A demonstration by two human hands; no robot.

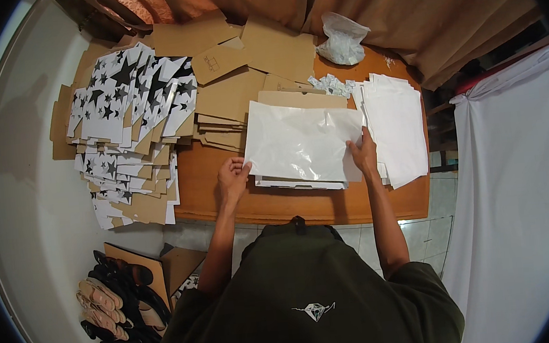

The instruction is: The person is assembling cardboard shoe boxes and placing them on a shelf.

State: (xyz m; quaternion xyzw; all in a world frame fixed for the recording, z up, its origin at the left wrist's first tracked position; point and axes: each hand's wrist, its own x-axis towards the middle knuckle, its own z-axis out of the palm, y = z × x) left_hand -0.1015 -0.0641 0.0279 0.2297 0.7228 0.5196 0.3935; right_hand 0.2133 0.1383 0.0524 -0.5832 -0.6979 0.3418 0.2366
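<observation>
A thin white sheet (304,139) with a glossy sheen, paper or plastic, is stretched between my hands. My left hand (233,177) pinches its lower left edge, while my right hand (364,152) grips the right edge, thumb on top. Beneath the sheet lies a box (302,185) of cardboard, white on its front edge. A brown cardboard flap (304,99) shows beyond the sheet's far edge; the box's inside is hidden. Just right of my right hand is a stack of white sheets (399,128).
Star-patterned cardboard pieces (129,112) are piled at the table's left, with brown cardboard (210,36) behind. Small packets (332,86) and a clear plastic bag (342,38) lie at the back right. Shoes (119,302) sit on the floor at left; white cloth (510,183) hangs at right.
</observation>
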